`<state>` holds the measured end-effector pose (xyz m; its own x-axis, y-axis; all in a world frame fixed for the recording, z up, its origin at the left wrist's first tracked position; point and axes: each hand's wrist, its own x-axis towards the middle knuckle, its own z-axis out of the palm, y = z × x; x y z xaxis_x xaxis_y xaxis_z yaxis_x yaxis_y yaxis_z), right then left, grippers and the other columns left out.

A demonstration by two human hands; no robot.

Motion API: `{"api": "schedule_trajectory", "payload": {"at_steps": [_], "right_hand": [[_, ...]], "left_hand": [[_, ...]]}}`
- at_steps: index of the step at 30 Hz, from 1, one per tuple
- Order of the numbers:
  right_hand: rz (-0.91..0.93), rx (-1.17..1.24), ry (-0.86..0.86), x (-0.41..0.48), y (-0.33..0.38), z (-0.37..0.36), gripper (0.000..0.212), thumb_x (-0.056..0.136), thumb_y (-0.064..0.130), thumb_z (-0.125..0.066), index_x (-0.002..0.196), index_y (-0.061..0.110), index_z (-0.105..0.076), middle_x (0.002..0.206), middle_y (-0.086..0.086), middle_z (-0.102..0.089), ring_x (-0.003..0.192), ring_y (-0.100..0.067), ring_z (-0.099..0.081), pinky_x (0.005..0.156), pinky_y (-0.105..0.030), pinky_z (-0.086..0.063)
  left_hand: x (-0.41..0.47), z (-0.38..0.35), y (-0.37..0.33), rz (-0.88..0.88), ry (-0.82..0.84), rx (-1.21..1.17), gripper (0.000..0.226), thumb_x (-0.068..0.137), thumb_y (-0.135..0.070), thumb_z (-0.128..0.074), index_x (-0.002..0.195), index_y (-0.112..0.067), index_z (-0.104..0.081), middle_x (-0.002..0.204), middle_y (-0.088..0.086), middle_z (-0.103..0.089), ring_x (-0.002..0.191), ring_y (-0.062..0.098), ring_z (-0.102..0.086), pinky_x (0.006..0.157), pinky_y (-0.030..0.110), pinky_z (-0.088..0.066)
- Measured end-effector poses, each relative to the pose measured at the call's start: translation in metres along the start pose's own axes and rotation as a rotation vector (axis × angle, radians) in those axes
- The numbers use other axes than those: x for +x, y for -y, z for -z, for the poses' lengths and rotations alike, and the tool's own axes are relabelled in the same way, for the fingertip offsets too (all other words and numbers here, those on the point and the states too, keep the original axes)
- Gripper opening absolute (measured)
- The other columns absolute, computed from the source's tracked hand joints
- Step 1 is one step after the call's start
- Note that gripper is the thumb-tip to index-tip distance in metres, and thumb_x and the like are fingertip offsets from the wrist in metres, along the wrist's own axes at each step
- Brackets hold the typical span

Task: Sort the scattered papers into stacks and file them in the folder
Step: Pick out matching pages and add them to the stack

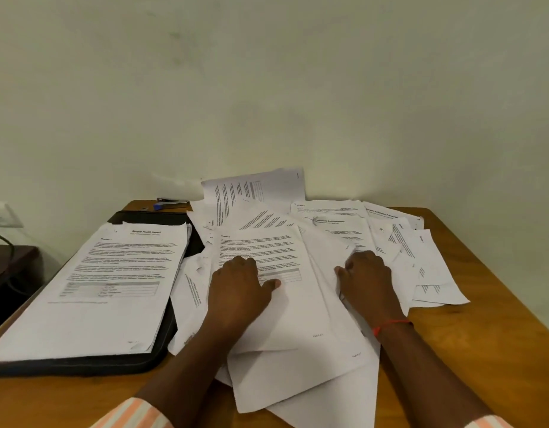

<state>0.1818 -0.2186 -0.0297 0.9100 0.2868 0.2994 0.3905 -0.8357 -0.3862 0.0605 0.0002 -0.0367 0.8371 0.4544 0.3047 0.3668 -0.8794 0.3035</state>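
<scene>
Scattered white printed papers cover the middle and right of the wooden table. A neat stack of papers lies on an open black folder at the left. My left hand rests palm down on the top sheet of the loose pile, thumb out to the right. My right hand lies on the pile just right of it; its fingers curl down onto the sheets, and I cannot tell whether they pinch an edge.
A blue and grey stapler sits at the table's back edge behind the folder. One sheet leans against the pale wall. A wall socket with a dark cable is at the far left.
</scene>
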Motion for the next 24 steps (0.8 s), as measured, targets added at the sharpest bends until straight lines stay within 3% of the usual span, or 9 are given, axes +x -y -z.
{"api": "schedule_trajectory", "payload": {"at_steps": [2,4,8,11,13,16,19,21,24], "right_hand": [[0.07,0.068,0.007,0.001,0.004,-0.004,0.032,0.096,0.028,-0.063,0.124,0.011,-0.063,0.133,-0.011,-0.06,0.124,-0.032,-0.053,0.102,-0.043,-0.04],[0.098,0.107,0.023,0.002,0.009,-0.005,0.041,0.097,0.028,-0.062,0.136,0.015,-0.057,0.138,-0.007,-0.059,0.129,-0.03,-0.053,0.106,-0.044,-0.039],[0.012,0.439,0.004,0.001,0.015,-0.002,0.035,0.088,0.023,-0.077,0.118,0.014,-0.06,0.105,-0.001,-0.072,0.097,-0.018,-0.068,0.092,-0.035,-0.05],[-0.016,0.588,-0.029,-0.001,0.019,0.003,0.032,0.085,0.014,-0.08,0.109,0.018,-0.06,0.078,0.0,-0.068,0.073,-0.007,-0.063,0.07,-0.011,-0.045],[0.012,0.592,0.019,-0.003,0.02,0.003,0.03,0.086,0.011,-0.078,0.107,0.019,-0.059,0.07,0.0,-0.065,0.068,-0.007,-0.06,0.065,-0.005,-0.041],[0.056,0.475,0.105,-0.006,0.02,0.0,0.012,0.094,0.024,-0.07,0.091,0.026,-0.058,0.065,0.003,-0.064,0.064,-0.009,-0.06,0.067,-0.024,-0.049],[0.008,0.203,-0.075,-0.002,0.014,0.004,0.026,0.099,0.035,-0.055,0.078,0.02,-0.056,0.071,0.002,-0.063,0.073,-0.022,-0.062,0.064,-0.035,-0.047],[-0.073,0.072,-0.19,0.005,0.002,0.012,0.019,0.097,0.032,-0.058,0.095,0.015,-0.063,0.09,-0.008,-0.066,0.092,-0.03,-0.062,0.077,-0.04,-0.049],[-0.267,-0.118,-0.081,0.01,-0.016,0.018,0.044,0.096,0.043,-0.058,0.122,0.008,-0.057,0.12,-0.018,-0.061,0.114,-0.035,-0.055,0.097,-0.046,-0.043]], "left_hand": [[0.0,-0.004,0.002,-0.004,-0.052,-0.014,0.053,0.083,-0.067,-0.064,0.096,-0.015,-0.063,0.098,0.002,-0.063,0.095,0.025,-0.062,0.082,0.037,-0.049],[0.0,-0.008,0.003,-0.019,-0.066,-0.035,0.055,0.081,-0.067,-0.066,0.096,-0.014,-0.063,0.097,0.003,-0.064,0.094,0.025,-0.061,0.083,0.037,-0.05],[-0.001,-0.009,-0.003,-0.033,-0.013,-0.073,0.056,0.082,-0.067,-0.066,0.101,-0.015,-0.059,0.103,0.0,-0.059,0.097,0.022,-0.059,0.087,0.034,-0.047],[-0.001,-0.008,-0.005,-0.032,0.005,-0.115,0.052,0.081,-0.063,-0.07,0.103,-0.018,-0.057,0.106,-0.002,-0.057,0.1,0.02,-0.057,0.089,0.032,-0.044],[-0.001,-0.011,-0.004,-0.058,-0.015,-0.185,0.048,0.08,-0.054,-0.074,0.112,-0.02,-0.06,0.113,-0.002,-0.058,0.107,0.02,-0.057,0.095,0.031,-0.043],[-0.001,-0.012,-0.006,-0.168,0.002,-0.317,0.052,0.086,-0.042,-0.071,0.133,-0.023,-0.059,0.136,-0.004,-0.056,0.13,0.018,-0.049,0.109,0.023,-0.03],[-0.002,-0.01,-0.011,-0.259,0.072,-0.306,0.049,0.093,-0.049,-0.063,0.137,-0.028,-0.061,0.148,-0.005,-0.05,0.142,0.015,-0.039,0.112,0.02,-0.02],[-0.001,-0.01,-0.011,-0.26,0.108,-0.305,0.044,0.09,-0.056,-0.063,0.124,-0.028,-0.07,0.14,-0.006,-0.057,0.134,0.014,-0.048,0.108,0.021,-0.027],[-0.001,-0.013,-0.011,-0.227,0.135,-0.332,0.051,0.081,-0.071,-0.052,0.107,-0.031,-0.068,0.114,-0.015,-0.062,0.111,0.011,-0.058,0.097,0.026,-0.042]]}}
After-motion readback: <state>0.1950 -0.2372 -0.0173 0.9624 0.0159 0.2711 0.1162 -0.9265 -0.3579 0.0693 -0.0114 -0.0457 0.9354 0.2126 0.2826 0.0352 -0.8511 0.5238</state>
